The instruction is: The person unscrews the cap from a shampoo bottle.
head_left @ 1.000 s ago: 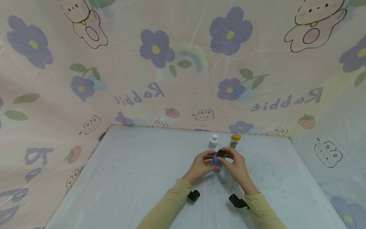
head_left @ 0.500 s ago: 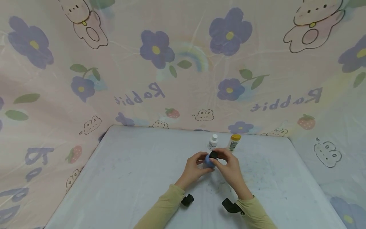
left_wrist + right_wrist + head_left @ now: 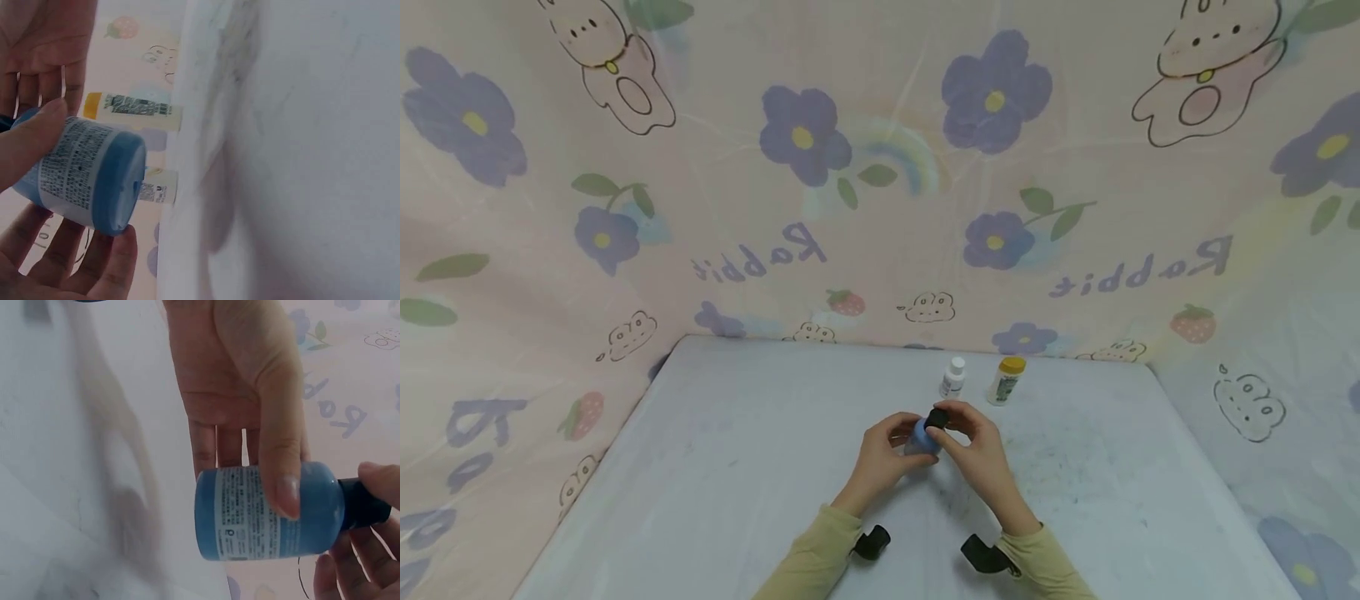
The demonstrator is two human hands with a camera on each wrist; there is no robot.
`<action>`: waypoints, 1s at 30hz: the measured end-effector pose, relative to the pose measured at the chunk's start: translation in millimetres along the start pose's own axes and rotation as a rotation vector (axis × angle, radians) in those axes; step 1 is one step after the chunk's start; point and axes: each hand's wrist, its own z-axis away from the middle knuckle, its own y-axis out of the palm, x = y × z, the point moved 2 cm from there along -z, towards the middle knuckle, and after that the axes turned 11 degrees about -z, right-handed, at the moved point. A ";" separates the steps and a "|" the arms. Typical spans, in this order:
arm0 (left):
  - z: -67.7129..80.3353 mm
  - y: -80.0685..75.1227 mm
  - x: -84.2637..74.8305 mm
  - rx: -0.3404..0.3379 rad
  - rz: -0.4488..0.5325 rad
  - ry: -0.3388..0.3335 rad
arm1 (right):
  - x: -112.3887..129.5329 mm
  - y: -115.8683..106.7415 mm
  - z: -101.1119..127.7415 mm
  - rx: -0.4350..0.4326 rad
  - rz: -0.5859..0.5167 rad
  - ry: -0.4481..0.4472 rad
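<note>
A small blue bottle (image 3: 921, 437) with a white printed label (image 3: 250, 515) is held above the table between both hands. My left hand (image 3: 882, 451) grips its body (image 3: 84, 178), thumb on the label and fingers underneath. My right hand (image 3: 972, 446) pinches the black cap (image 3: 936, 417) at the bottle's top (image 3: 365, 503). The bottle is lifted off the table surface.
A white-capped small bottle (image 3: 953, 377) and a yellow-capped bottle (image 3: 1006, 380) stand at the far edge of the grey table (image 3: 737, 467). Patterned pink cloth walls (image 3: 880, 183) enclose the table on three sides. Black wrist camera mounts (image 3: 872, 542) sit at both sleeves.
Both hands with the blue bottle have drifted left and nearer to me. The grip on body and cap is the same.
</note>
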 end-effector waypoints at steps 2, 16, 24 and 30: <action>-0.2 0.1 8.6 -0.003 -0.016 -0.019 | -1.3 2.2 0.0 -0.001 -0.019 -0.012; 1.7 -14.4 -5.5 -0.062 -0.018 -0.085 | -0.9 13.1 -7.4 -0.141 -0.042 0.004; 0.8 -15.0 23.8 -0.089 -0.057 -0.115 | -0.4 19.6 -10.1 -0.143 -0.023 0.022; 9.3 -17.9 26.8 -0.085 -0.069 -0.140 | -22.5 23.0 -5.8 -0.157 -0.031 0.027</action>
